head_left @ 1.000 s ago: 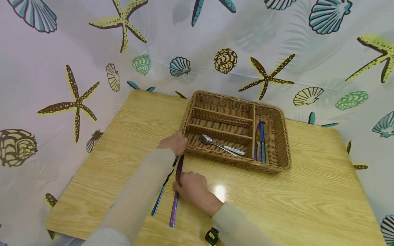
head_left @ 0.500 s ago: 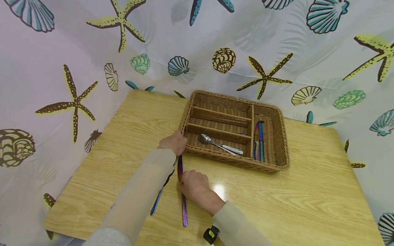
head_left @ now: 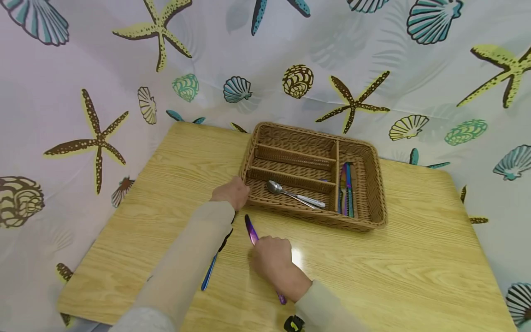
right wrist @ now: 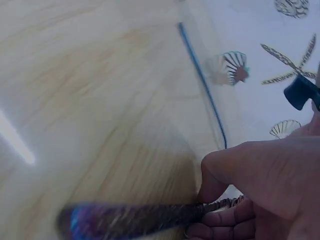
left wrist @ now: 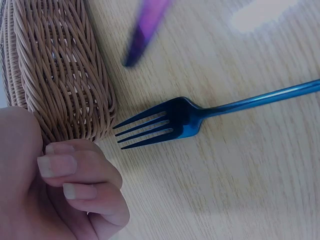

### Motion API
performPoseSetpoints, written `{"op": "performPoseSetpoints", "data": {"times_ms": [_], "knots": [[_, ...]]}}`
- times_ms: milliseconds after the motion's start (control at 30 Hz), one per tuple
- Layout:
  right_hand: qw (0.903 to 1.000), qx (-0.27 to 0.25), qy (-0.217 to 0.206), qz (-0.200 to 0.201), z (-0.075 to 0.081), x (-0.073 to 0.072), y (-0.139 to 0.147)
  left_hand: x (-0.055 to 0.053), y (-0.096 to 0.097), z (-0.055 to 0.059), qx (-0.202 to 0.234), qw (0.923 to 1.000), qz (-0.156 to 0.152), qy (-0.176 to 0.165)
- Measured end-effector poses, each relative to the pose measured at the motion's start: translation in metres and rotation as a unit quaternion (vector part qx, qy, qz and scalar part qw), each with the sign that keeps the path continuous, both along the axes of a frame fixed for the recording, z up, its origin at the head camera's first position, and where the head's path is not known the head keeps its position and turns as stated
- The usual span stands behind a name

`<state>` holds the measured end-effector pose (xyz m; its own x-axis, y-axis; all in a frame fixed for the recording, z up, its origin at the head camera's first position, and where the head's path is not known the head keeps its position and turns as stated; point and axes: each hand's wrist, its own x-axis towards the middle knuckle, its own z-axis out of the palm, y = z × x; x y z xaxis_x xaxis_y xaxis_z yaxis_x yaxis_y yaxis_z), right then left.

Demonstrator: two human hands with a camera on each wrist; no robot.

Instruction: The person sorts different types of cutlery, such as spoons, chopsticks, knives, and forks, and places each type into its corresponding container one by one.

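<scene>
My right hand (head_left: 274,263) grips a purple iridescent knife (head_left: 251,230) around its middle, above the table in front of the basket. The blade points up and left, and the handle end (right wrist: 110,220) shows blurred in the right wrist view. My left hand (head_left: 231,193) holds the left front corner of a wicker cutlery basket (head_left: 311,219), its fingers (left wrist: 95,195) curled against the weave. Beneath the left forearm lies a blue fork (left wrist: 185,117), tines toward the basket. In the head view the sleeve covers part of the fork.
The basket's front compartment holds a spoon (head_left: 274,187) and a utensil with a white patterned handle (head_left: 311,201). Several iridescent utensils (head_left: 349,189) lie in its right compartment. Behind the wooden table (head_left: 423,258) hangs a cloth (head_left: 265,50) printed with shells and starfish.
The knife has turned under my right hand, its handle end swinging to the right. That hand has shifted slightly right and toward the body. My left hand stays on the basket corner.
</scene>
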<state>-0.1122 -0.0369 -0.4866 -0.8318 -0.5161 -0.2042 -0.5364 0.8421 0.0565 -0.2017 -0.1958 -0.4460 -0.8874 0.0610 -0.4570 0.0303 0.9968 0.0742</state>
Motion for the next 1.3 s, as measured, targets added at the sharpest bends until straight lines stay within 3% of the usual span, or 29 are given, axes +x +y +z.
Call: {"op": "performPoseSetpoints", "data": {"times_ms": [133,233,267,400,467,600,700,767,800,933,1067,1133,1300], "knots": [[0.9946,0.006,0.093,0.046,-0.003,0.002,0.013,0.001,-0.002,0.0,-0.017,0.9998,-0.01,0.005],[0.9917,0.001,0.115,0.059,-0.005,0.001,0.023,0.001,-0.003,0.0,-0.02,0.9997,-0.013,0.007],[0.9917,-0.003,0.114,0.06,-0.006,0.0,0.027,0.001,-0.004,0.001,-0.003,1.0,0.002,0.005],[0.9938,-0.032,0.085,0.063,-0.007,-0.004,0.044,0.001,-0.006,-0.001,0.037,0.9989,0.03,0.005],[0.9942,-0.051,0.069,0.066,-0.005,-0.006,0.054,0.001,-0.006,-0.002,0.045,0.9984,0.032,0.01],[0.9939,-0.089,-0.004,0.065,0.009,-0.015,0.075,-0.001,-0.005,-0.003,0.029,0.9993,0.011,0.019],[0.9849,-0.15,-0.045,0.073,0.022,-0.028,0.092,-0.002,-0.004,-0.003,0.024,0.9995,0.009,0.017],[0.9743,-0.204,-0.047,0.082,0.03,-0.039,0.102,-0.002,-0.005,-0.004,0.027,0.9994,0.015,0.014],[0.9684,-0.231,-0.041,0.084,0.034,-0.045,0.107,-0.002,-0.005,-0.004,0.042,0.9986,0.032,0.011],[0.9475,-0.316,-0.03,0.038,0.052,-0.069,0.124,-0.002,-0.005,-0.005,0.113,0.9879,0.106,0.011],[0.9322,-0.355,-0.056,-0.043,0.069,-0.093,0.142,-0.002,-0.005,-0.004,0.142,0.9801,0.138,0.015],[0.9289,-0.357,-0.062,-0.075,0.074,-0.104,0.151,-0.001,-0.004,-0.004,0.126,0.9846,0.121,0.014],[0.9347,-0.33,-0.043,-0.125,0.076,-0.129,0.167,0.0,-0.002,-0.002,0.113,0.9883,0.101,0.016]]}}
